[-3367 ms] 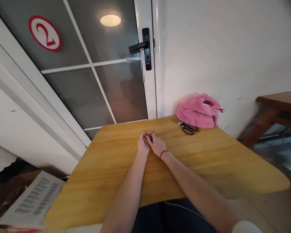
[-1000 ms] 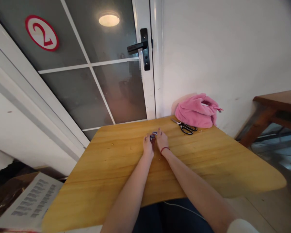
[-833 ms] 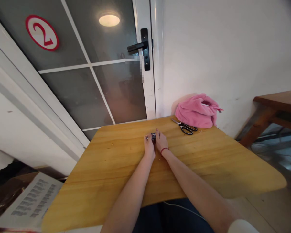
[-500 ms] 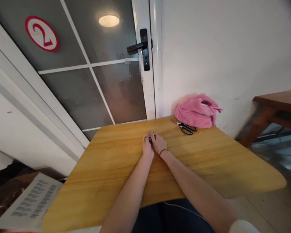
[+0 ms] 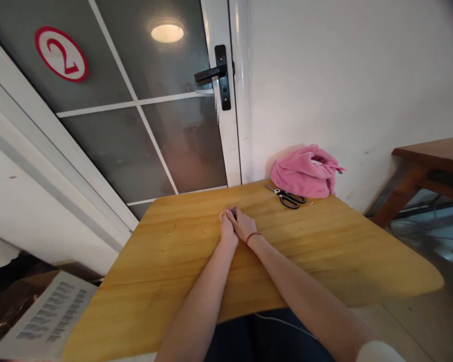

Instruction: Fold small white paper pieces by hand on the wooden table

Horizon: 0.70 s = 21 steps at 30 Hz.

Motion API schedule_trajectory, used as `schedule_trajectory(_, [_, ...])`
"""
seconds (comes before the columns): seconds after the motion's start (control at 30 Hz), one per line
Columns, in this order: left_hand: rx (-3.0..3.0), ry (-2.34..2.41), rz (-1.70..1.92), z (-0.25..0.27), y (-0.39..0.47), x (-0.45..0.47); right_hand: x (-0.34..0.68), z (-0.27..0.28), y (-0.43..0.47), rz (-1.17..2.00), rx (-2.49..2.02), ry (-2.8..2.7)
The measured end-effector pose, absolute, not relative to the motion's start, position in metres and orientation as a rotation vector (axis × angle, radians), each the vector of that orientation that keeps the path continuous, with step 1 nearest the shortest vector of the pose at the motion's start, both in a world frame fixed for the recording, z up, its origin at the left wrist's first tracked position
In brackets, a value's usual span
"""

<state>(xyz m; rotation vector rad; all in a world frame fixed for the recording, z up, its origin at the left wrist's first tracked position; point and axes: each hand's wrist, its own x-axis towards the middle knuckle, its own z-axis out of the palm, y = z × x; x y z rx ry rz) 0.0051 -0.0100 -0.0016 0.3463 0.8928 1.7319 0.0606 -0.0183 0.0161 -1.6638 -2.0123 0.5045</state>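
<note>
My left hand (image 5: 228, 227) and my right hand (image 5: 245, 224) meet over the middle of the wooden table (image 5: 181, 266). Between them is a small dark object (image 5: 234, 214), mostly covered by my fingers, so its kind does not show. The left fingers curl round it from the left, and the right fingers close over it from the right, with both hands touching. A thin red bracelet (image 5: 252, 236) circles my right wrist. Beyond my right hand lies a pair of scissors (image 5: 289, 197) with black handles, its blades pointing toward the door.
A pink plush cloth bundle (image 5: 304, 172) sits at the table's back right, against the white wall (image 5: 343, 75). A glazed door (image 5: 113, 151) with a black handle (image 5: 222, 75) stands behind the table. At lower left is a cardboard box (image 5: 41, 317); another wooden table (image 5: 434, 156) is at right.
My fingers have shifted around the small dark object, and less of it shows now. The hands stay at nearly the same place; the whole view has moved slightly.
</note>
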Motion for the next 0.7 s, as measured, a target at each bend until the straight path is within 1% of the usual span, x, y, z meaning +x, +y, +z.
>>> schedule_trajectory(0.23, [0.391,0.863,1.756,0.007,-0.018,0.012,0.062,0.014,-0.015,0.564,-1.607,-1.837])
schedule_trajectory(0.43, [0.496,0.895,1.817,0.017,-0.024,0.012,0.06,0.015,-0.017,0.704,-1.508,-1.705])
schedule_trajectory(0.7, [0.476,0.836,1.865,0.013,-0.019,0.01,0.055,0.007,-0.012,0.781,-1.372,-1.579])
